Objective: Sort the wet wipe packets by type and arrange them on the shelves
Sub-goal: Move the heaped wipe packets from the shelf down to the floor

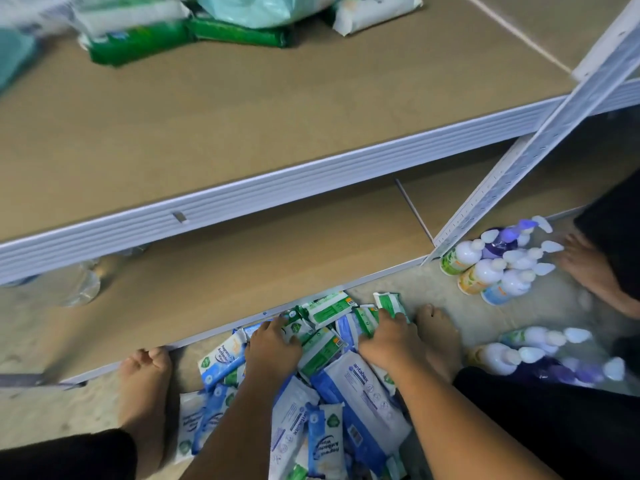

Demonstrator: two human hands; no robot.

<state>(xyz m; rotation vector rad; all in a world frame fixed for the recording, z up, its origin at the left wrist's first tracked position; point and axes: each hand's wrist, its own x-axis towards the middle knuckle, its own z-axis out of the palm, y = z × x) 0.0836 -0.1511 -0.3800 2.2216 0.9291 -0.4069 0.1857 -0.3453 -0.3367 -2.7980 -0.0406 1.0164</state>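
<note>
A heap of wet wipe packets (pixel 332 386) lies on the floor between my bare feet, blue-and-white ones mixed with small green-and-white ones. My left hand (pixel 273 344) reaches down into the far part of the heap, fingers curled round a small green packet (pixel 294 328). My right hand (pixel 388 339) grips another small green packet (pixel 389 304) at the heap's right edge. Larger green and white wipe packs (pixel 138 39) lie at the back of the upper shelf (pixel 242 109).
The lower shelf board (pixel 242 258) sits just beyond the heap, with clear plastic bottles (pixel 81 287) at its left. A white upright post (pixel 540 161) stands at the right. Pump bottles (pixel 498 268) cluster on the floor to the right, beside another person's foot (pixel 588 265).
</note>
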